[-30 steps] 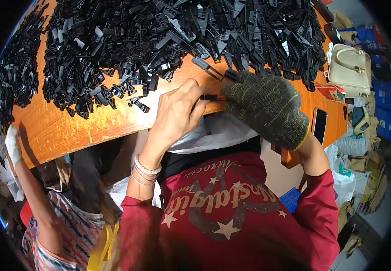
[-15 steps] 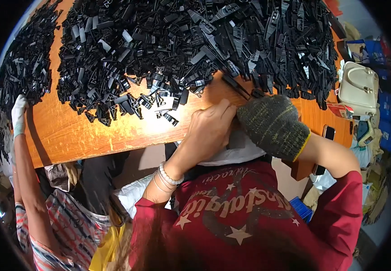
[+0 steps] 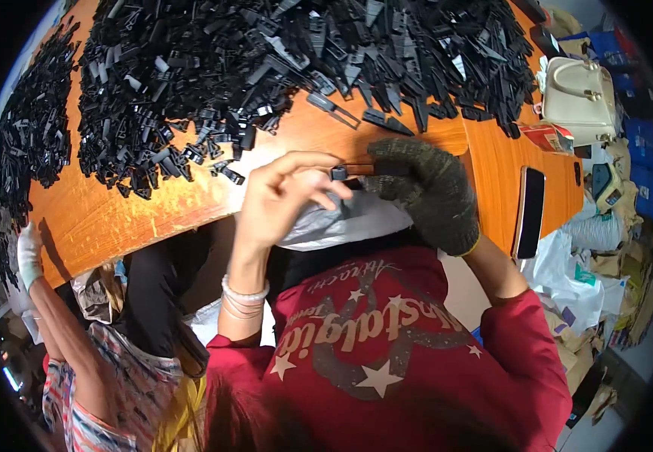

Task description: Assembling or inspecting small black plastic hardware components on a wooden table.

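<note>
A: Why is your gloved right hand [image 3: 424, 190] closed on the black part [image 3: 388, 167], near the wooden table's [image 3: 164, 230] front edge?

B: Probably to steady it; your bare left hand [image 3: 285, 194] has fingers parted around its other end, too blurred to tell whether they grip. The pile [image 3: 191, 71] behind likely sits within your reach.

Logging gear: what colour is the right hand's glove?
Dark olive-grey glove, yellow cuff edge; best in the head view.
</note>
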Action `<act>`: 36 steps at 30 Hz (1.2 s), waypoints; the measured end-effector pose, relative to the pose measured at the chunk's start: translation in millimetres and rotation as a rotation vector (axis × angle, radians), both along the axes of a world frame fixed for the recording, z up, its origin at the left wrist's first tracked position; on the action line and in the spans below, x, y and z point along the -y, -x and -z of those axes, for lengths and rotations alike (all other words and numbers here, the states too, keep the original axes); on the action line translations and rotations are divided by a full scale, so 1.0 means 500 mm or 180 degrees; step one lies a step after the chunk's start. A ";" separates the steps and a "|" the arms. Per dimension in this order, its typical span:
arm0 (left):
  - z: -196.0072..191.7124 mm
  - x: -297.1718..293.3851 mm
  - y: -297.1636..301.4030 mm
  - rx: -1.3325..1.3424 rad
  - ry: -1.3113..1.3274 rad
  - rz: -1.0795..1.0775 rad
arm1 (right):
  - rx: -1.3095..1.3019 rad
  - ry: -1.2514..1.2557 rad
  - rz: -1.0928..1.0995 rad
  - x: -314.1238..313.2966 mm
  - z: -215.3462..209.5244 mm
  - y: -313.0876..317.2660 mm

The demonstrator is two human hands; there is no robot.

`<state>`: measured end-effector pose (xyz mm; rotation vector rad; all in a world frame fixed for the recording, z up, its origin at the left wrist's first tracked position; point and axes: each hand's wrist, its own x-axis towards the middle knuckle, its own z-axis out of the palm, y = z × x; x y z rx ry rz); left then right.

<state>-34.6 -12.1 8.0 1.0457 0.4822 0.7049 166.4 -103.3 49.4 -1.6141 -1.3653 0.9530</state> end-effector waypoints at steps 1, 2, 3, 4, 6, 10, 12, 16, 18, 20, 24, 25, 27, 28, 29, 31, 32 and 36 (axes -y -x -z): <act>0.006 0.002 0.003 0.0555 0.0488 0.0164 | -0.0828 0.0280 0.0093 0.009 -0.006 -0.002; 0.000 0.016 -0.009 0.0305 0.0275 0.0178 | -0.0836 0.0280 0.0093 0.016 0.001 -0.006; 0.002 0.025 -0.016 0.0151 0.0467 0.0314 | -0.1210 0.0157 -0.0012 0.023 0.018 -0.007; 0.003 0.029 -0.019 0.0248 0.0702 0.0397 | -0.1584 0.0030 -0.0121 0.027 0.028 -0.010; 0.007 0.035 -0.024 0.0352 0.1004 0.0486 | -0.0884 -0.0253 -0.0370 0.029 0.033 -0.023; 0.007 0.045 -0.012 0.0100 0.1342 0.0454 | -0.0539 -0.0365 -0.0556 0.040 0.041 -0.024; 0.009 0.059 -0.011 0.0263 0.1497 0.0429 | -0.0434 -0.0201 -0.0559 0.038 0.033 -0.020; 0.003 0.064 -0.016 -0.0425 0.0875 0.0268 | -0.0643 -0.0291 -0.0348 0.046 0.062 -0.013; -0.012 0.065 -0.015 -0.0675 0.0694 0.0227 | -0.0768 -0.0241 -0.0396 0.046 0.058 -0.016; -0.025 0.067 -0.019 -0.0933 0.0527 0.0124 | -0.0888 -0.0272 -0.0390 0.046 0.073 -0.016; -0.024 0.070 -0.030 -0.0963 0.0691 0.0189 | -0.0991 -0.0259 -0.0451 0.043 0.077 -0.018; -0.028 0.074 -0.033 -0.1178 0.0474 0.0113 | -0.0992 -0.0258 -0.0448 0.044 0.078 -0.021; -0.036 0.080 -0.046 -0.1651 0.0185 -0.0069 | -0.0539 -0.0398 -0.0516 0.047 0.073 -0.033; -0.033 0.076 -0.046 -0.2143 -0.0452 -0.0064 | -0.0539 -0.0396 -0.0526 0.046 0.059 -0.040; -0.028 0.069 -0.047 -0.2625 -0.1098 -0.0057 | 0.0521 -0.0108 -0.0699 0.045 0.037 -0.049; -0.013 0.050 -0.060 -0.2412 -0.2260 -0.0838 | 0.1588 0.0165 -0.0840 0.049 0.029 -0.059; 0.005 0.035 -0.072 -0.2172 -0.2716 -0.1334 | 0.1481 0.0249 -0.0859 0.056 0.038 -0.059; -0.015 -0.033 -0.105 -0.3090 -0.4049 -0.1559 | 0.1689 -0.0150 -0.0775 0.070 0.054 -0.065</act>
